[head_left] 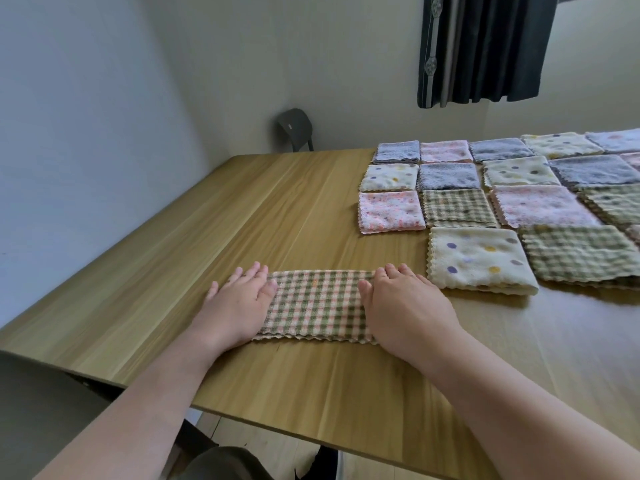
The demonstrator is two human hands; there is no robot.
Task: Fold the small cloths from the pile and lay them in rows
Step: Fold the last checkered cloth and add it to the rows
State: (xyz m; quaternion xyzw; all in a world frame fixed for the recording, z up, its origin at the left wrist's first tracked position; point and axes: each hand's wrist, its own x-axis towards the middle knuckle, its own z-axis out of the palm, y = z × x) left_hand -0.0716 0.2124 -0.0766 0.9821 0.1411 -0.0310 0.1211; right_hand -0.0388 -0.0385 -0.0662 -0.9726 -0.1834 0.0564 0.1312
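Near the table's (138,289) front edge lies a checked cloth (317,304) — green, pink and cream, folded into a long strip with scalloped edges. The left hand (237,304) and right hand (403,306) press flat on its ends, fingers straight. Farther right, folded cloths (446,188) — dotted, pink, grey, checked — lie in rows.

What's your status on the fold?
Left hand, right hand flat on ends of checked cloth. Cloth a long strip, not yet square. Dotted cloth close beside right hand.

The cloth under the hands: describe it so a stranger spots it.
On the wooden table, nearer than the rows of folded cloths, one checked cloth lies alone. The left hand and right hand press its ends; it is a long strip, not a square.
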